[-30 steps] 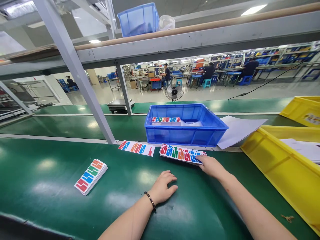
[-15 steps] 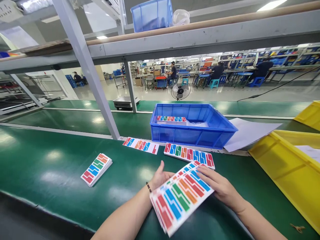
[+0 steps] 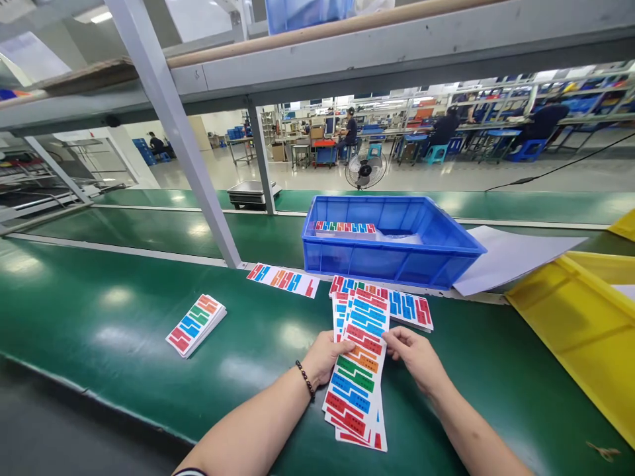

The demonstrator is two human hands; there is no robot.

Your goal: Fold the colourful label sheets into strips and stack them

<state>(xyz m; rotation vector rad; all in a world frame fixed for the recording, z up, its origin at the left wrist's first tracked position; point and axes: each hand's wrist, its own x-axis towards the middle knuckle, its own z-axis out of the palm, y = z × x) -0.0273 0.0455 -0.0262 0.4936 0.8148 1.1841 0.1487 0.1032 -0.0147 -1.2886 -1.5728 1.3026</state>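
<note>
My left hand (image 3: 325, 357) is closed round a fanned stack of long printed label sheets (image 3: 360, 370), its thumb on top. The sheets carry red, blue, green and orange stepped blocks on white. At their right edge, the thumb and fingers of my right hand (image 3: 409, 354) pinch the border; how many sheets they grip cannot be made out. Behind the held sheets, and partly covered by them, lies another stack of label sheets (image 3: 409, 309). A single sheet with gaps in its print (image 3: 282, 279) lies to its left. Further left is a stack of shorter label sheets (image 3: 196, 325).
A blue bin (image 3: 381, 258) with a sheet stack inside stands behind my hands. White paper (image 3: 516, 254) and a yellow bin (image 3: 585, 330) are at the right. A grey post (image 3: 173, 132) rises at left from the green bench (image 3: 114, 344). People sit at far benches.
The held sheets have turned from slanting to nearly upright in view and fanned apart. My left thumb has come down on top; my right hand has moved from their far end to the right edge.
</note>
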